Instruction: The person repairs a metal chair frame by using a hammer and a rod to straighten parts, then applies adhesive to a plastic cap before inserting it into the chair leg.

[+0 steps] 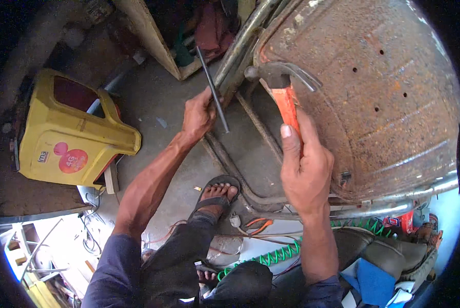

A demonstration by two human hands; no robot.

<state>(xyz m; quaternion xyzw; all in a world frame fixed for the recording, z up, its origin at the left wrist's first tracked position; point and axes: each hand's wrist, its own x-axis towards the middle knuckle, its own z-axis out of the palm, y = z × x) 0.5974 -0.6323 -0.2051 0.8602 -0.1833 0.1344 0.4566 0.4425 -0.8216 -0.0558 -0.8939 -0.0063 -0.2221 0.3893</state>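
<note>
My right hand [308, 177] is closed round the orange handle of a claw hammer [290, 105], its steel head raised in front of a rusty metal panel [363, 128]. A thin dark metal rod [209, 77] slants past the fingers of my left hand [198, 117], which is closed on it. That hand is next to a tubular metal frame [234, 57] joined to the panel; whether it also touches the tube is hidden. Several small holes dot the panel.
A yellow plastic housing [71, 143] stands at the left. Orange-handled pliers [259, 225], a white plug [235, 220] and a coiled green hose [286, 251] lie near my sandalled foot [217, 197]. Blue cloth [371, 282] lies at the lower right; a wooden frame [153, 38] stands behind.
</note>
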